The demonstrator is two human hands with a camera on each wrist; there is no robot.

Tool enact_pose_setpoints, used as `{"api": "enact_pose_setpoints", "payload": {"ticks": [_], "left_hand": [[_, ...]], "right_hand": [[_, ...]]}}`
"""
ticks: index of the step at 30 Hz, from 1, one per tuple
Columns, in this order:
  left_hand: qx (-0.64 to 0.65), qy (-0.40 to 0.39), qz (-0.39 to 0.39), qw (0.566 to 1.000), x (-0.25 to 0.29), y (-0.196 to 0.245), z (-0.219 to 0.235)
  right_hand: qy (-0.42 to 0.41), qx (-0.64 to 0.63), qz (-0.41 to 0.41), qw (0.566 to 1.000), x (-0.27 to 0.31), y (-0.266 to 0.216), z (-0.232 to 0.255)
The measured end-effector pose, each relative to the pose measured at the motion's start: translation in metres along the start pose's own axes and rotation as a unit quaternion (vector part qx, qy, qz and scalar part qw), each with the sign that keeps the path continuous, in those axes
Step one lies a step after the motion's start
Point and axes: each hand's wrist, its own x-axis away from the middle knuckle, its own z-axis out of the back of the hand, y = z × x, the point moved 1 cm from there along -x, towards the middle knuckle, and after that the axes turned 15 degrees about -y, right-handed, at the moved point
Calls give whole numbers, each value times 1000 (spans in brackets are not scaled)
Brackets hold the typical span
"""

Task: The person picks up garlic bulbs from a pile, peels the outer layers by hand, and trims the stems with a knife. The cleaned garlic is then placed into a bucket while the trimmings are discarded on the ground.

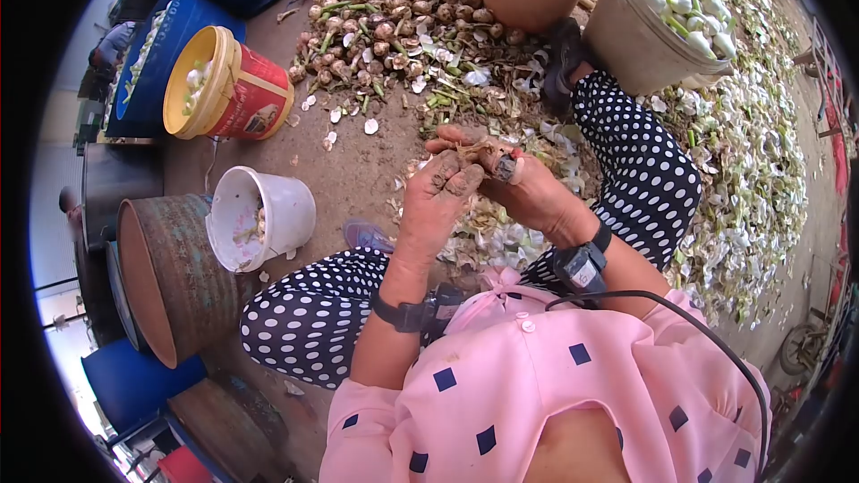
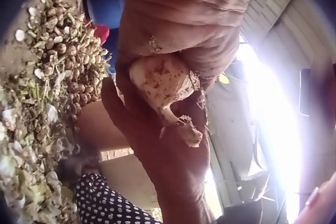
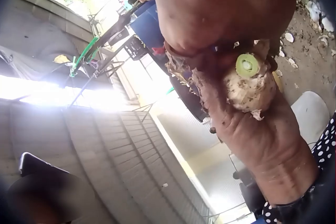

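Both hands meet in front of the body, at the centre of the head view. My left hand (image 1: 438, 188) grips a soil-flecked garlic bulb (image 3: 251, 94), its cut green stem end showing in the right wrist view. My right hand (image 1: 528, 188) closes on the bulb from the other side, with a dark band wrapped round one digit. The left wrist view shows the pale garlic bulb (image 2: 163, 79) between the palms, a short stub hanging from it. Dry, papery skin (image 3: 181, 69) sticks out by the fingers. Soil coats the left fingertips. Seen from above, the fingers mostly hide the bulb.
Ahead lies a heap of unpeeled garlic (image 1: 394, 18). A bucket of white bulbs (image 1: 644, 45) stands right of it, near the foot. To the left are a yellow-and-red bucket (image 1: 259, 94), a white bucket (image 1: 291, 210) and a rusty drum (image 1: 183, 259). Peelings (image 1: 752, 179) cover the right-hand floor.
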Motion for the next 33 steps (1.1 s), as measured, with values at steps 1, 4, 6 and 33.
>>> {"api": "enact_pose_setpoints", "payload": {"ticks": [1, 4, 6, 33], "left_hand": [[-20, -10, 6, 1000, 0, 0, 2], [-41, -14, -3, 999, 0, -1, 1], [-43, -8, -19, 999, -1, -1, 2], [-201, -8, -82, 976, 2, -9, 4]], "right_hand": [[-7, 1, 3, 1000, -1, 0, 0], [-10, 1, 4, 1000, -2, 1, 3], [-7, 1, 4, 1000, -3, 1, 4], [-7, -6, 12, 1000, 1, 4, 2]]}}
